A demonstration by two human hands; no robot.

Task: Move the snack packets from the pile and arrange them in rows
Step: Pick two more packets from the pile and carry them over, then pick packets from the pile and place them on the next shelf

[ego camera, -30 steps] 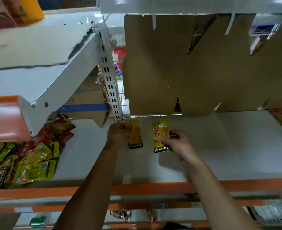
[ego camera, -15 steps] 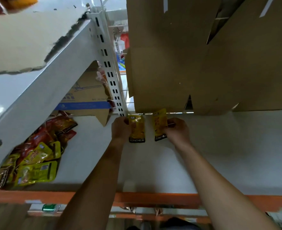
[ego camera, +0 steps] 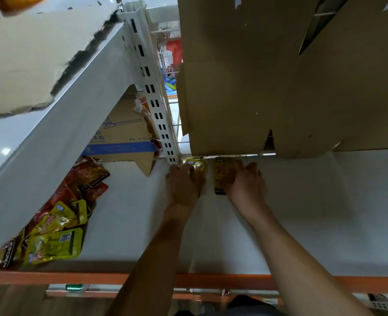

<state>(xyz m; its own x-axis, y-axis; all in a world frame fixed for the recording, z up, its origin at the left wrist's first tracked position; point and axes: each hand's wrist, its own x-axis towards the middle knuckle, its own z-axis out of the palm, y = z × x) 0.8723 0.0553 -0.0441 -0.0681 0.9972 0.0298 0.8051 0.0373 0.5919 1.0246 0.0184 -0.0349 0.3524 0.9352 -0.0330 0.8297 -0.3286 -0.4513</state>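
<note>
Both yellow packets have slid to the shelf's back edge at twelve o'clock, the left hand covering the left packet and the right hand grasping the right packet; light, limp, slick foil, best pinched at a sealed edge, with the pile at eight o'clock.

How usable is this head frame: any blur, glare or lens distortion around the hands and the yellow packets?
Head view: strong wide-angle bending of the slotted upright and shelf edge; small glare spot on the left yellow packet; print on the right yellow packet is soft; left hand and right hand cover much of both.
</note>
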